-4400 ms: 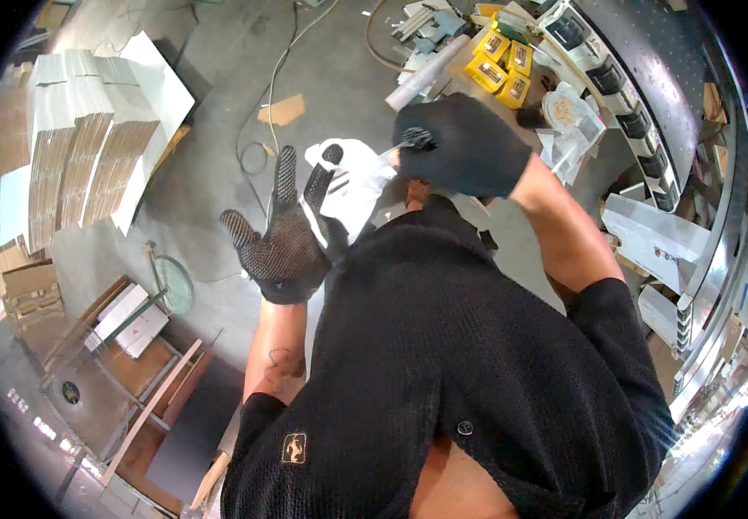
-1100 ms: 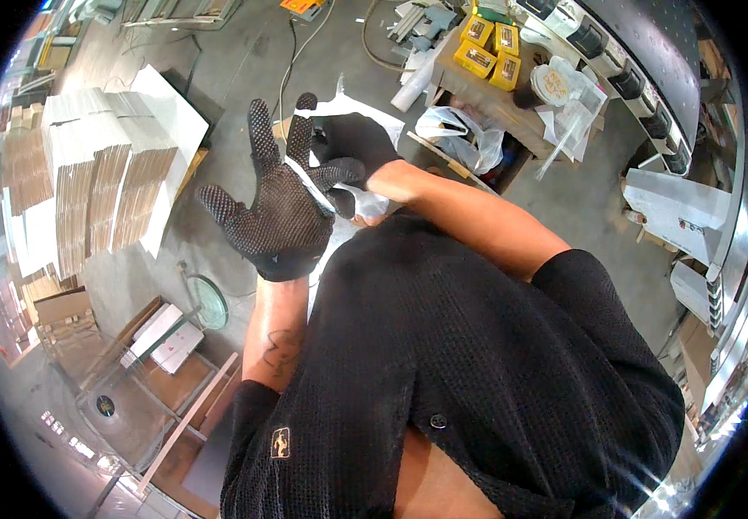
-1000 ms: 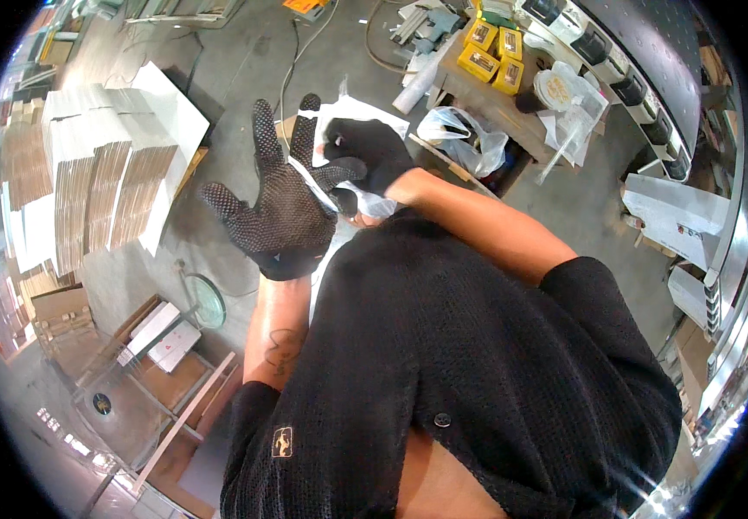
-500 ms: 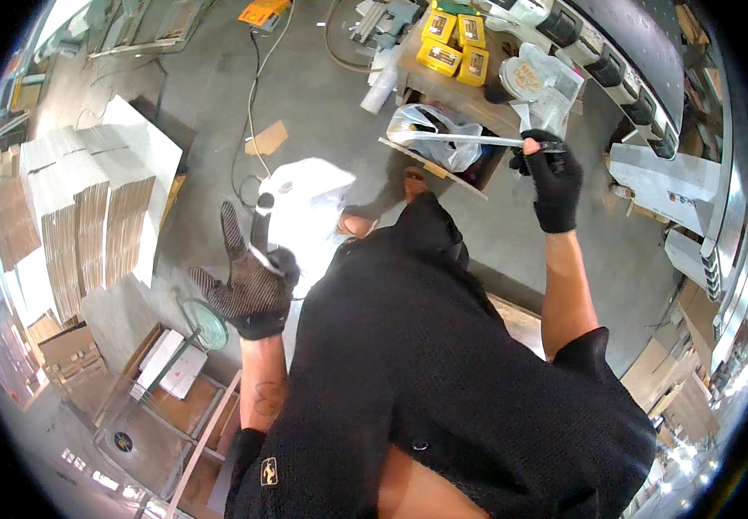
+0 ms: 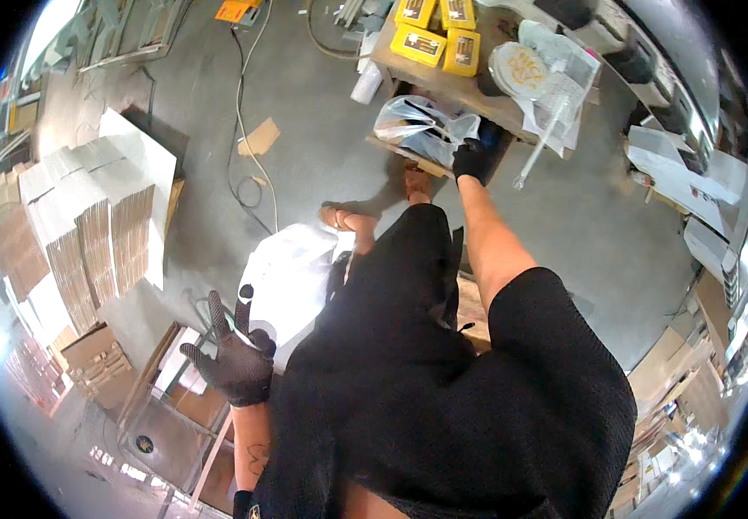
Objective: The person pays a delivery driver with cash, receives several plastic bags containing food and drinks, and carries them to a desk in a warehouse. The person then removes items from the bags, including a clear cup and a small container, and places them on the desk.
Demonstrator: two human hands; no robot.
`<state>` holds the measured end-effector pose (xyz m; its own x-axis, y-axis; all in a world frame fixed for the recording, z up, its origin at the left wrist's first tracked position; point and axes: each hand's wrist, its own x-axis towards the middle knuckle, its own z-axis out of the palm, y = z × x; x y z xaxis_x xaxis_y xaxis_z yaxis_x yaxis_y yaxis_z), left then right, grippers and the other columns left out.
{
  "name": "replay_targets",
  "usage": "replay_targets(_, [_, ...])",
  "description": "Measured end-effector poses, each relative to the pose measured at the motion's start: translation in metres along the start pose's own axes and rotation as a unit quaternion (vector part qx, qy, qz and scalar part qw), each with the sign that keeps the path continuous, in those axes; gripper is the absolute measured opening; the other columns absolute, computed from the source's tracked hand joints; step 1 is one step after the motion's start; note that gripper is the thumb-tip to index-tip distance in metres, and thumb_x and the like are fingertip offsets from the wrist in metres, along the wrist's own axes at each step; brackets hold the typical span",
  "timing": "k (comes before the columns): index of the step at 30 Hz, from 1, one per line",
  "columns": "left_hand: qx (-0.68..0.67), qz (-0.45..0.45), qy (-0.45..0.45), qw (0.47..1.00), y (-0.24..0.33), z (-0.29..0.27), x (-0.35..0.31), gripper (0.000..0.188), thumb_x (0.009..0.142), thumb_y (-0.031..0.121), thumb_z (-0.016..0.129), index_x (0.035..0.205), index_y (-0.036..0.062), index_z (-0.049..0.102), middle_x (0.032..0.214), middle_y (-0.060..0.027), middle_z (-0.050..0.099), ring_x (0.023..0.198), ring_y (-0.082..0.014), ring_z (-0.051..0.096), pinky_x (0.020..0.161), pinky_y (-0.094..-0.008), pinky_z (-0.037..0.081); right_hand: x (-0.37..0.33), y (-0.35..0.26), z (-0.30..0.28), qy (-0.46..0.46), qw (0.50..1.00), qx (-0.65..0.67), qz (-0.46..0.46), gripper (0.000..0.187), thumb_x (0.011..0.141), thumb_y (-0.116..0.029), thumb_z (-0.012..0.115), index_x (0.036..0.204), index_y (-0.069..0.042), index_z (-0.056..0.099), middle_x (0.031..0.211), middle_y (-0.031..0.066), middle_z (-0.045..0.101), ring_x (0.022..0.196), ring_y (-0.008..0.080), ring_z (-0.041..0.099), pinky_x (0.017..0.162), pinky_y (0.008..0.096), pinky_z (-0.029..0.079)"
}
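1. The left hand (image 5: 237, 370), in a black dotted glove, is being held palm up; its thumb and two fingers are being spread, the others curled.
2. The white plastic sheet (image 5: 292, 272) is being overlapped by the left hand's fingertips, its bulk being spread just to their right; whether it is being pinched by the curled fingers cannot be told.
3. The right hand (image 5: 472, 162), black-gloved, is being held over the right end of the open drawer (image 5: 388, 147), fingers bent; whether anything is being pinched cannot be told.
4. The translucent plastic bag (image 5: 407, 123) is being contained in the drawer, just left of the right hand.
5. Four yellow boxes (image 5: 417, 45) are being supported by the worktable (image 5: 502, 111) above.
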<state>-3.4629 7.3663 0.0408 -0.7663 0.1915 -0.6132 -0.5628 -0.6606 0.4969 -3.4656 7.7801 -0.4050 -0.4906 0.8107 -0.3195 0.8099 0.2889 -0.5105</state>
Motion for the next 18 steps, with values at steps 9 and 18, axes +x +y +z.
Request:
replay_targets(9, [-0.316,-0.006,0.065,0.947,-0.019,0.019,0.007,0.088,0.081,0.076,0.045,0.149,0.0206,0.034,0.152,-0.0197,0.027,0.113,-0.027,0.049,0.089,-0.0352,0.048,0.02,-0.019,0.044,-0.185,0.981,0.044,-0.028,0.049,0.084,-0.03,0.064,0.128,-0.01,0.058,0.116,0.021,0.064,0.106,0.0341,0.063,0.091,0.0403,0.049])
replay_targets(18, [0.086,0.02,0.029,0.996,-0.027,-0.005,0.026,0.094,0.088,0.073,0.035,0.153,0.0086,0.013,0.15,-0.0274,0.028,0.129,-0.0226,0.04,0.096,-0.0322,0.044,-0.052,0.132,0.043,-0.259,0.943,-0.206,-0.045,0.052,0.083,-0.037,0.065,0.124,-0.007,0.055,0.117,0.0199,0.062,0.108,0.0365,0.059,0.094,0.0427,0.047])
